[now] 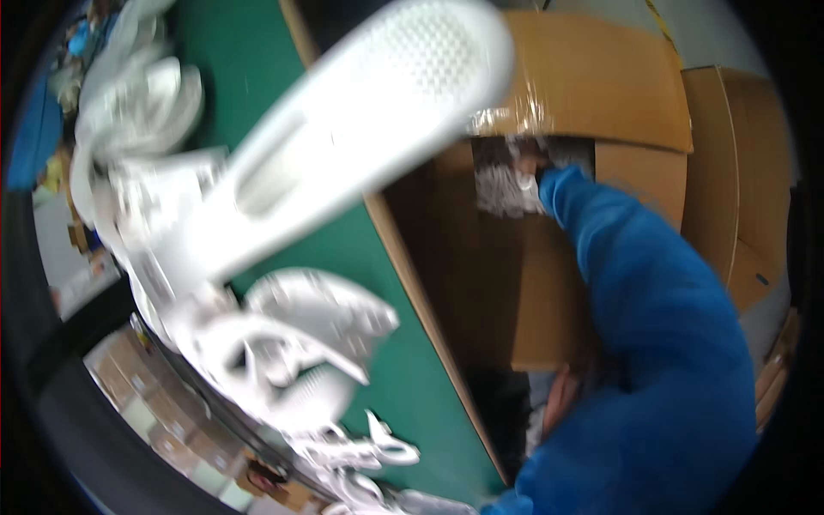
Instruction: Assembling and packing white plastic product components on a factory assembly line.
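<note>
My right arm in a blue sleeve stretches forward into a large cardboard box (592, 77). At its end my right hand (530, 163) is blurred, beside crinkled clear plastic wrapping (505, 190) inside the box; its fingers cannot be made out. Lower down, a bare patch of skin, seemingly my left hand (561, 396), shows blurred near the lower cardboard flap (549, 318), partly hidden by the blue sleeve. Large and close in front of me, a long white plastic piece (343, 137) with a slot and a dimpled rounded end rises over a green tabletop (386, 335).
Heaped white plastic parts (300, 343) lie along the green table, whose wooden edge (429, 343) runs beside the box. Another open carton (717, 163) stands at the right. Several brown boxes (163, 395) are stacked at the lower left beyond a dark frame.
</note>
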A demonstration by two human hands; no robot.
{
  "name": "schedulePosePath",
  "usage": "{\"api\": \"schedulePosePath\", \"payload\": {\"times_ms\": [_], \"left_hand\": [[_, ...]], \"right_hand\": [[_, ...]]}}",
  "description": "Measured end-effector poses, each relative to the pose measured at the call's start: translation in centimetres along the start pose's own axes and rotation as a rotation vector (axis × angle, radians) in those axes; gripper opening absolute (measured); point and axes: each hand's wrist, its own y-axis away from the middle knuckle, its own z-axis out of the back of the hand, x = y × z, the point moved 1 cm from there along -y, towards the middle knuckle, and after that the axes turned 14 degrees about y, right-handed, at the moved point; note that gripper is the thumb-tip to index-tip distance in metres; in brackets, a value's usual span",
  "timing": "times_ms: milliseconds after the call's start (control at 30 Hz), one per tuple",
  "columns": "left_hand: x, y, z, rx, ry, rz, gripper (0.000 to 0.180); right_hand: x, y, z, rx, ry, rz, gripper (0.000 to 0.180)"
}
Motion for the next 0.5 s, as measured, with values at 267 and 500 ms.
{"api": "schedulePosePath", "payload": {"times_ms": [267,500], "left_hand": [[7.1,-4.8,4.8,-0.006,0.053,0.040,0.031],[7.5,-8.0,9.6,-0.059,0.151,0.123,0.030]], "right_hand": [[7.8,4.0,4.0,0.426,0.118,-0.034,0.066],[43.9,4.9,9.0,0.694,-0.117,-0.080,0.063]]}}
